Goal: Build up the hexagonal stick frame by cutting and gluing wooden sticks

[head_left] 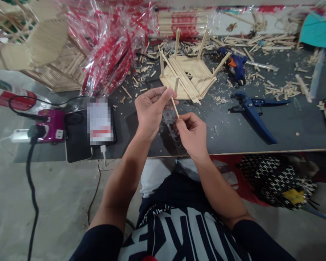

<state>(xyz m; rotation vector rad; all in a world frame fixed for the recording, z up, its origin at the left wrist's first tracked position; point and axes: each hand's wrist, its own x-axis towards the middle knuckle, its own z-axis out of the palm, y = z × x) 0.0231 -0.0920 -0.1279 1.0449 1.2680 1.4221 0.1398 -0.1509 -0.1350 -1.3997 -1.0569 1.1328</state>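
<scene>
Between my two hands is a thin wooden stick (175, 108), slanting down to the right. My left hand (151, 112) pinches its upper end between thumb and fingers. At the lower end, the fingers of my right hand (192, 134) are closed on the same stick. A clear plastic ruler (170, 125) shows below the stick, partly covered by both hands. Just beyond my hands stands a hexagonal wooden-stick frame (209, 86) with several upright posts, and loose sticks (182, 78) lie across it.
A blue pipe cutter (254, 112) and a blue glue gun (237, 67) lie to the right among stick offcuts (284, 90). Phones (77, 136) and a purple power strip (53, 125) are at left. Red-and-clear plastic wrappers (111, 47) are piled behind, beside a larger stick structure (47, 43).
</scene>
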